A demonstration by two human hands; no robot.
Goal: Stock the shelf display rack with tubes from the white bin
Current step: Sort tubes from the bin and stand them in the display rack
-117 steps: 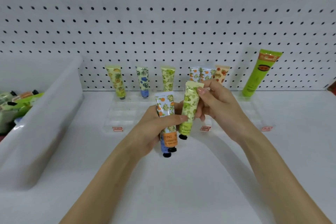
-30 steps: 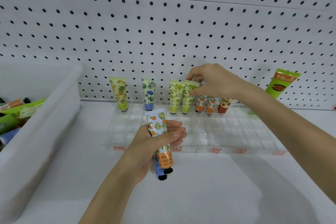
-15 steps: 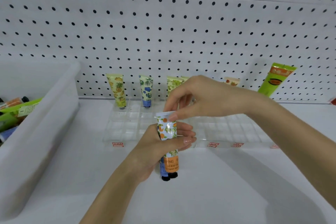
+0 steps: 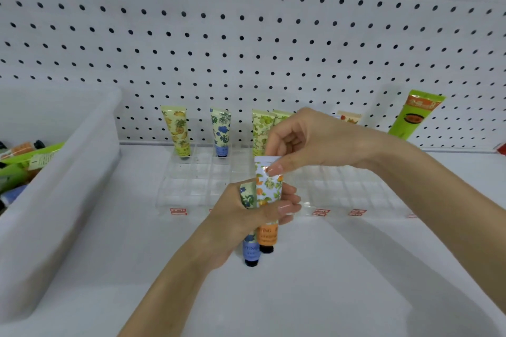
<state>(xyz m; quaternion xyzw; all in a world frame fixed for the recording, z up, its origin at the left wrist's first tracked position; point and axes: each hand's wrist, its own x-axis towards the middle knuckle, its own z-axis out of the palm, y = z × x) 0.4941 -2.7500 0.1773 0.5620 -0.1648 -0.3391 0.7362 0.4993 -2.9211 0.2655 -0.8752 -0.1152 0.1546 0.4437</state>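
My left hand (image 4: 241,216) grips two small tubes in front of the clear display rack (image 4: 191,186): an orange-print tube (image 4: 267,191) and a blue-flower tube (image 4: 250,250), caps down. My right hand (image 4: 309,139) pinches the top edge of the orange-print tube with thumb and forefinger. In the rack's back row stand a pineapple tube (image 4: 178,131), a blue-flower tube (image 4: 220,131), two green-print tubes (image 4: 261,128) and, partly hidden by my right hand, an orange-red tube (image 4: 349,117). The white bin (image 4: 68,172) sits at the left with several tubes inside.
A tall green tube (image 4: 413,115) leans against the white pegboard wall (image 4: 246,35) at the right. The white shelf surface (image 4: 328,282) stretches in front of the rack. Red price labels (image 4: 178,211) line the rack's front edge.
My right hand let go of the green-print tube in the back row, came back toward me and took hold of the top of the orange-print tube in my left hand.
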